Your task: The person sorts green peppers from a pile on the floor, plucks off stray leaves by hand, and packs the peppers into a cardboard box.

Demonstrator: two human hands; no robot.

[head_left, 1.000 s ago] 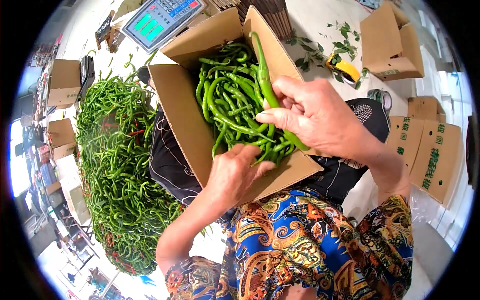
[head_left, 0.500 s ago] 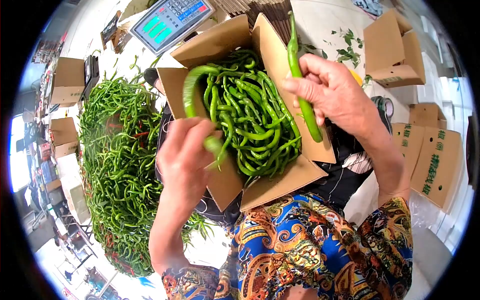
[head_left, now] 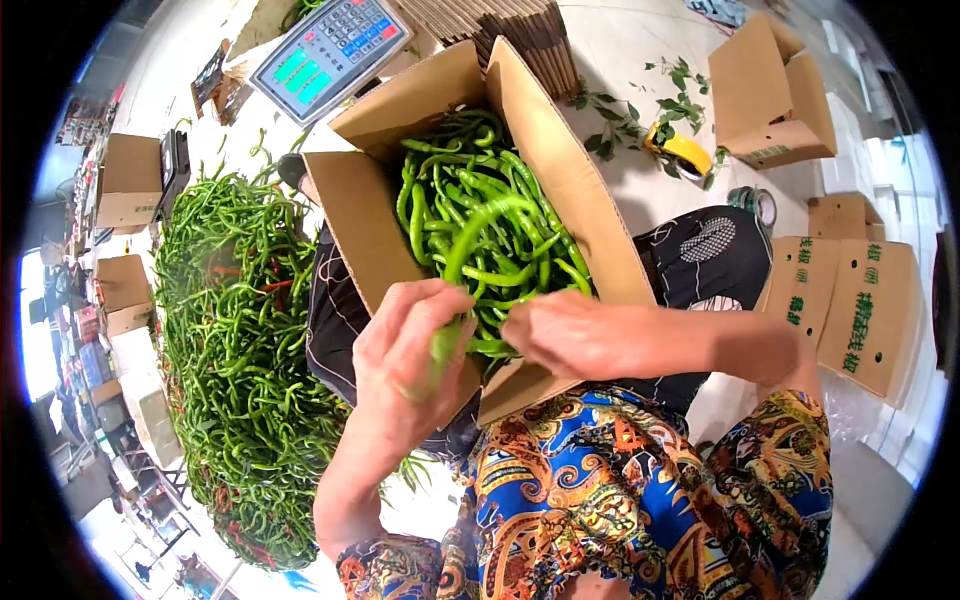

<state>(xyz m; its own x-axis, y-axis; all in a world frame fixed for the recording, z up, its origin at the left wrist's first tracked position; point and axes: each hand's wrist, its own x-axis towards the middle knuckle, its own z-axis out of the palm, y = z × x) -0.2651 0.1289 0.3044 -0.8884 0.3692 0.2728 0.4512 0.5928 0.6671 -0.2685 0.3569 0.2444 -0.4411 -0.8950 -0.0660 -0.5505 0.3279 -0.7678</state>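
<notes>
An open cardboard box [head_left: 555, 150] sits in the middle of the view, with many long green peppers [head_left: 470, 200] inside. My left hand [head_left: 405, 340], over the box's near left edge, is closed round a curved green pepper [head_left: 468, 240] whose upper part arches over the others. The lower end of that pepper is blurred. My right hand [head_left: 560, 335] is at the near side of the box, low over the peppers and close to my left hand. Its fingers are curled and smeared, and what they hold, if anything, is hidden.
A large heap of green peppers [head_left: 250, 370] lies to the left. A scale [head_left: 330, 60] stands beyond the box, beside stacked flat cardboard [head_left: 510, 30]. Rightward are yellow tape [head_left: 682, 152], leafy sprigs [head_left: 680, 105], an open carton [head_left: 765, 95] and printed cardboard [head_left: 860, 310].
My right hand has come down and left to the near side of the box; the pepper it held upright no longer shows. My left hand, still on its curved pepper, has moved slightly right.
</notes>
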